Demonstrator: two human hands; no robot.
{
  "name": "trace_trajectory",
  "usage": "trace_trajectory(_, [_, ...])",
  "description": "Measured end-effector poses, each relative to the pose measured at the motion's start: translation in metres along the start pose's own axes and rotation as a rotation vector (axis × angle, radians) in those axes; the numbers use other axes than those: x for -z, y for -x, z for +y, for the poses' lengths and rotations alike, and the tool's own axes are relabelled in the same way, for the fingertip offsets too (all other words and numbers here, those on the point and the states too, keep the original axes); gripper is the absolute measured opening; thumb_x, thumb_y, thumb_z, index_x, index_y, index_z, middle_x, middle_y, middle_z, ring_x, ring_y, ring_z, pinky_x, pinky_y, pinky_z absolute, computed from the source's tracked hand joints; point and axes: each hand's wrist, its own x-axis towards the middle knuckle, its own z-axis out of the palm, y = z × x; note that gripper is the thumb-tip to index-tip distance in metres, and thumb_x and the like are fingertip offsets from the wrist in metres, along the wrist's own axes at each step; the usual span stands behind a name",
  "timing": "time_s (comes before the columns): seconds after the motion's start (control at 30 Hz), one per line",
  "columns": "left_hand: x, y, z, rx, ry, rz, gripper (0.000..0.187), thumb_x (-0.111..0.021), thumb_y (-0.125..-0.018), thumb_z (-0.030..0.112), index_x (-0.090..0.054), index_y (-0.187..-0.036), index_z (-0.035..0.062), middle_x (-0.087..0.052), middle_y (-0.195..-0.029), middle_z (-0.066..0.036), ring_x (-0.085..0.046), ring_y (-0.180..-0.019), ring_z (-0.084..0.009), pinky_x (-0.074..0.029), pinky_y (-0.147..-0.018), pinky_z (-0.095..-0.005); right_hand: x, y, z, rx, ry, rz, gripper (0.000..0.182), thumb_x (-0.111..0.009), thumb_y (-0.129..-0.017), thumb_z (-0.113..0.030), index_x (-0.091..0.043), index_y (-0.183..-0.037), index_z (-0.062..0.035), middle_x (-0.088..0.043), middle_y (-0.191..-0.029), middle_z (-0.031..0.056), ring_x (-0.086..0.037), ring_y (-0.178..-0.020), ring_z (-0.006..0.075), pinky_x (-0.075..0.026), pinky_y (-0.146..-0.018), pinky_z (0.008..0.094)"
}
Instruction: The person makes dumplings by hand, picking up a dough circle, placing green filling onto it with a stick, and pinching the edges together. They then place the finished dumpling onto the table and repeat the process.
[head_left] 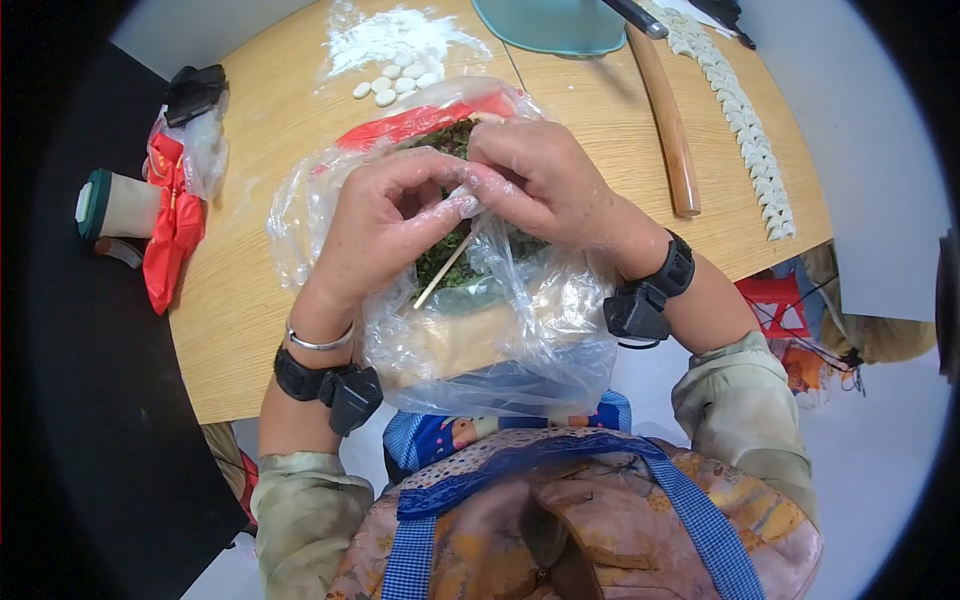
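Both of my hands meet in a pinch above a clear plastic bag that holds a dark green chopped filling. Between the fingertips of my left hand and my right hand a small pale bit of a dumpling shows; the fingers hide most of it. White flour dusts the fingers. A thin wooden stick slants out of the filling just below my hands. Behind them, several small dough rounds lie beside a patch of loose flour.
A wooden rolling pin lies at the right. Beyond it, a long row of folded dumplings runs along the table's edge. A teal board with a dark handle above it is at the back. A red bag and a green-lidded cup are at left.
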Motion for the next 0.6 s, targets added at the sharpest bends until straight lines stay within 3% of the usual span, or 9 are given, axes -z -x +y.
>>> trace_trajectory(0.2, [-0.0037,-0.0005,-0.0001,0.05,0.072,0.013,0.021,-0.064,-0.087,0.002,-0.063,-0.108,-0.0002,-0.063,-0.104,-0.003,-0.06,-0.097,-0.0101,-0.048,-0.087,-0.0259,-0.0001,-0.0007,-0.0018,0.03,0.006,0.018,0.021,-0.058,-0.09,-0.021,-0.055,-0.08,-0.0028,-0.055,-0.072,0.0159,-0.055,-0.071,0.0372,-0.043,-0.063,0.044])
trace_trajectory(0.27, [-0.0084,-0.002,-0.0047,-0.035,0.144,0.112,0.021,-0.069,-0.083,0.005,-0.067,-0.103,-0.0002,-0.06,-0.082,0.003,-0.048,-0.068,-0.0017,-0.041,-0.06,-0.0187,0.0004,-0.0003,-0.0028,-0.023,-0.052,0.02,0.024,-0.055,-0.094,-0.023,-0.054,-0.081,-0.0023,-0.054,-0.072,0.0169,-0.054,-0.07,0.0374,-0.043,-0.063,0.0433])
trace_trajectory(0.37, [-0.009,-0.002,0.0001,-0.026,0.182,0.114,0.02,-0.068,-0.084,0.004,-0.067,-0.103,-0.0012,-0.063,-0.085,0.002,-0.052,-0.072,-0.002,-0.043,-0.063,-0.0182,0.0026,0.0015,-0.0043,-0.117,-0.207,0.03,0.029,-0.051,-0.097,-0.026,-0.054,-0.081,-0.0017,-0.054,-0.072,0.0178,-0.054,-0.069,0.0376,-0.043,-0.062,0.0424])
trace_trajectory(0.6, [-0.0091,-0.0016,0.0007,-0.02,0.187,0.107,0.02,-0.068,-0.085,0.005,-0.067,-0.103,-0.0018,-0.064,-0.088,0.0,-0.055,-0.075,-0.0036,-0.045,-0.066,-0.0189,0.0017,0.0005,-0.0011,-0.089,-0.131,0.01,0.028,-0.05,-0.096,-0.026,-0.054,-0.083,-0.0015,-0.053,-0.073,0.0184,-0.053,-0.069,0.0382,-0.043,-0.062,0.0424])
